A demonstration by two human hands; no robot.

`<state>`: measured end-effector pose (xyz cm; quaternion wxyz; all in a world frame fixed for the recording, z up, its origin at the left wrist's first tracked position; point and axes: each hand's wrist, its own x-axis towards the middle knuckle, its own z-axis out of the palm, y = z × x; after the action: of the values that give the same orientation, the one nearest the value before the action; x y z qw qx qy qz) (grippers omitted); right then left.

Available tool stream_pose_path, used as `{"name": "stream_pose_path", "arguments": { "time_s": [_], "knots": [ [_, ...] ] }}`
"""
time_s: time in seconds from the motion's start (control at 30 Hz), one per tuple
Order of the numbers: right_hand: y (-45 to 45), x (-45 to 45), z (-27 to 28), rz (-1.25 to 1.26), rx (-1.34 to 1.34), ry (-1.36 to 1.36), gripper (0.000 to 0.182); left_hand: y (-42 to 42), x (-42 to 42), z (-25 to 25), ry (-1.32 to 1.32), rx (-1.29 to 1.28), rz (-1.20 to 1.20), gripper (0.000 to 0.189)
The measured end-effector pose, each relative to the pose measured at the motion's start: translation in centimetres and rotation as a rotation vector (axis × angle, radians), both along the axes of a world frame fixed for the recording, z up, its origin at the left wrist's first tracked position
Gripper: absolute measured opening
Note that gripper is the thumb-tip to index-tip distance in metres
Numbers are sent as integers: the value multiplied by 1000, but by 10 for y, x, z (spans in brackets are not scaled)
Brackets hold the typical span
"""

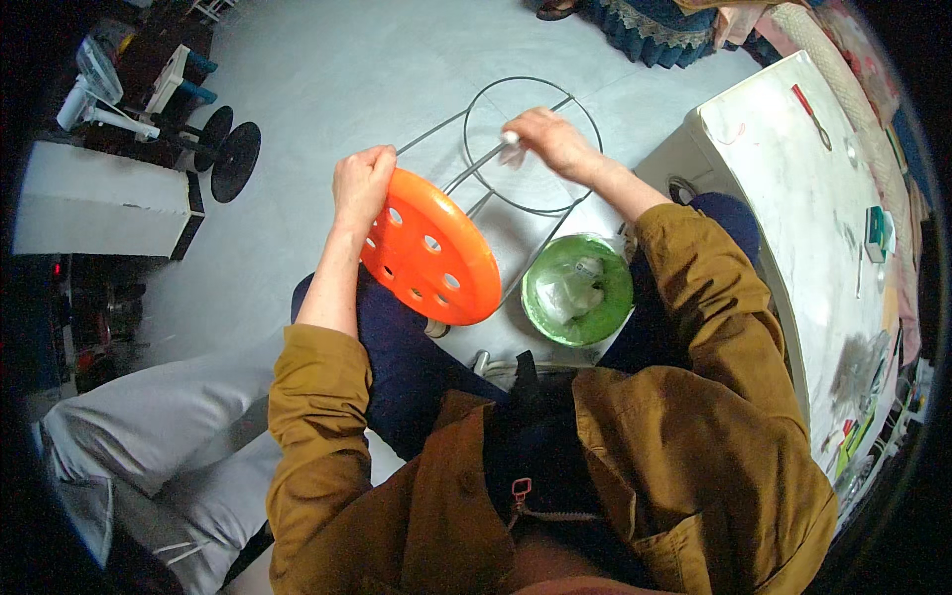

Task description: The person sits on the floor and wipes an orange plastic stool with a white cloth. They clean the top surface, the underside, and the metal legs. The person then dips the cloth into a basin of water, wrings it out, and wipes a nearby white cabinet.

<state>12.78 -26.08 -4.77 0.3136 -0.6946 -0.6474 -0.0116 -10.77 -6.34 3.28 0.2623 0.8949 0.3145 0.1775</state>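
A stool with a round orange plastic seat (439, 253), pierced by several holes, is tilted on its side before me. Its thin metal legs run away from the seat to a round metal base ring (466, 141). My left hand (361, 186) grips the upper left rim of the seat. Between the fingers of my right hand (554, 145) is a crumpled white tissue or cloth (512, 152), held at one of the metal legs. A green bin (621, 297) with white crumpled plastic inside stands between my knees, below the right hand.
To the right is a marble-patterned table (803, 186) bearing a red-handled tool (807, 108) and a green box (876, 234). A small fan (97, 89) and a white cabinet (104, 201) stand left. Someone's grey-trousered legs (171, 424) are at lower left.
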Motion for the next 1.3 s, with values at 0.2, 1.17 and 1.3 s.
{"name": "stream_pose_path", "arguments": {
  "time_s": [0.2,1.17,1.3],
  "knots": [
    [5,-32,11,91,12,31,25,9,-1,-12,-63,-29,-2,41],
    [-8,26,-55,-150,-140,-138,44,20,-20,-12,-93,-31,-126,36],
    [-9,-36,-8,192,-19,-148,44,25,-27,-14,-64,2,-168,36]
  ]
}}
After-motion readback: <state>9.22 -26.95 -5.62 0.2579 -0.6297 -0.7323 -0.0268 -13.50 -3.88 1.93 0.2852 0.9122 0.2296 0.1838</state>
